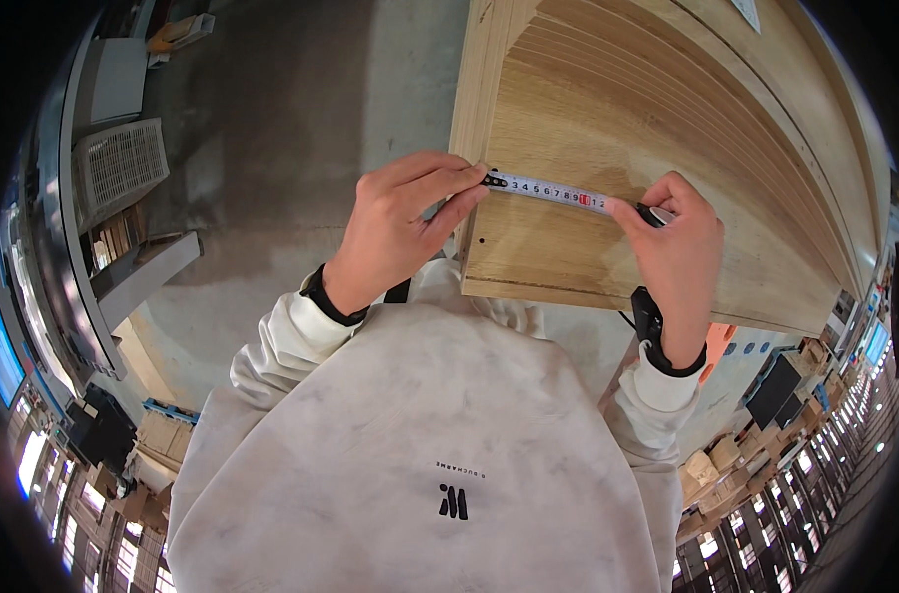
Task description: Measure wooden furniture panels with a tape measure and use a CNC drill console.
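Grey concrete floor [301,128] spreads out beyond the left hand, with a white slatted crate [121,163] farther off that way. Under both hands lies a stack of pale wood boards [667,128], fanned so their edges step away past the right hand. A tape [548,190] is already drawn out flat across the top board [568,247], between the two hands. The left hand [400,222] is closed in a pinch on the tape's hook at the board's edge, thumb and forefinger pressing it down. The right hand [677,237] is curled and pins the tape to the wood, a dark tip showing past its fingers, probably a pencil or the tape's case. So the measure looks set, and no mark shows on the board beside the right hand yet.
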`<state>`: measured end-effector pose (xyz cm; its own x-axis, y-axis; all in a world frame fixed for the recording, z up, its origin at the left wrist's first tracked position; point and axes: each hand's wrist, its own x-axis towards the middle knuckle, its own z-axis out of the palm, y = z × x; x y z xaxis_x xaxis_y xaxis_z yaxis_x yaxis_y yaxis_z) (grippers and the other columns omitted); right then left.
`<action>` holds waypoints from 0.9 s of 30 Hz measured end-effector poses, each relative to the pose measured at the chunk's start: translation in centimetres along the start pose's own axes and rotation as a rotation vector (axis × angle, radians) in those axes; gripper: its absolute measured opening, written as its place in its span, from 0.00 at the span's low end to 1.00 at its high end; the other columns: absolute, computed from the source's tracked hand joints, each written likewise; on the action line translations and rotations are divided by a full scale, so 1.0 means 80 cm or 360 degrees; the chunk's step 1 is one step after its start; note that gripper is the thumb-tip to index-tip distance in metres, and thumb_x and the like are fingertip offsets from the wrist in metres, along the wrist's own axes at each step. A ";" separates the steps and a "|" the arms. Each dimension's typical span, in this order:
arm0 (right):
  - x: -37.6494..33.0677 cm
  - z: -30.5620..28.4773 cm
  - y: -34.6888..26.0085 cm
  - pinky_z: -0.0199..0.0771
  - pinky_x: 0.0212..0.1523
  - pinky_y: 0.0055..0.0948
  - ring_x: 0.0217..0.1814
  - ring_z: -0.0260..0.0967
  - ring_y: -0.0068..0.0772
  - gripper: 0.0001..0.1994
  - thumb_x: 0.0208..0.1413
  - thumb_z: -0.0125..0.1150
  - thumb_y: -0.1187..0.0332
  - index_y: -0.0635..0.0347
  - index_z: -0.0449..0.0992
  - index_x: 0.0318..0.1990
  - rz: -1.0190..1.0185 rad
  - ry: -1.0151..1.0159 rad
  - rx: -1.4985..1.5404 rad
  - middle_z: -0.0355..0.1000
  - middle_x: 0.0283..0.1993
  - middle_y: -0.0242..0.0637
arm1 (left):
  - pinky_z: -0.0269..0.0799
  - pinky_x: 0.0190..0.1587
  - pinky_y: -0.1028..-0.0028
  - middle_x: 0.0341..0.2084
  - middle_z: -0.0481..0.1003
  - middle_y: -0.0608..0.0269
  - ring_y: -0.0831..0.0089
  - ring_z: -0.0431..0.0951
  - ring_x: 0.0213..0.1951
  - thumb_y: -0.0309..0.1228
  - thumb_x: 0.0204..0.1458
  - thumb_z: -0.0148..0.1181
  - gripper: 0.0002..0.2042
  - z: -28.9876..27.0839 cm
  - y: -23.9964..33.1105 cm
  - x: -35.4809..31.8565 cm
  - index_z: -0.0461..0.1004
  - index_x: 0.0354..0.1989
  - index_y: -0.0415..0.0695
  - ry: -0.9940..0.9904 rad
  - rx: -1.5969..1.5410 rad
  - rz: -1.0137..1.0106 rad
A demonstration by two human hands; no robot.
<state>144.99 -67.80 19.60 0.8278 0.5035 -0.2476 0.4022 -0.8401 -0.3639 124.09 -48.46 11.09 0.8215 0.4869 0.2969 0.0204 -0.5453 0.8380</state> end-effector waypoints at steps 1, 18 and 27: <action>0.000 0.000 -0.001 0.70 0.30 0.41 0.25 0.70 0.42 0.21 0.50 0.87 0.61 0.59 0.74 0.32 0.0001 -0.0001 0.0000 0.73 0.25 0.39 | 0.84 0.38 0.70 0.40 0.88 0.54 0.63 0.89 0.35 0.19 0.55 0.79 0.11 0.000 0.000 0.000 0.90 0.46 0.37 0.0000 0.0001 -0.0004; -0.003 -0.005 -0.005 0.67 0.29 0.40 0.23 0.66 0.39 0.22 0.50 0.87 0.62 0.61 0.73 0.30 0.0014 -0.0023 0.0041 0.71 0.22 0.40 | 0.85 0.38 0.69 0.40 0.88 0.55 0.62 0.89 0.36 0.20 0.55 0.78 0.10 -0.001 0.001 0.001 0.90 0.46 0.39 -0.0025 0.0034 0.0010; -0.001 -0.002 0.001 0.65 0.28 0.38 0.22 0.64 0.37 0.23 0.49 0.88 0.62 0.62 0.73 0.30 -0.0005 -0.0022 0.0048 0.69 0.21 0.39 | 0.83 0.35 0.65 0.38 0.87 0.57 0.61 0.86 0.35 0.22 0.56 0.77 0.09 0.002 0.001 0.001 0.89 0.46 0.37 0.0030 0.0061 0.0107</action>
<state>145.04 -67.89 19.76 0.8211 0.5089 -0.2585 0.3926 -0.8322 -0.3914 124.30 -48.59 11.12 0.8107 0.4611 0.3608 -0.0125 -0.6026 0.7980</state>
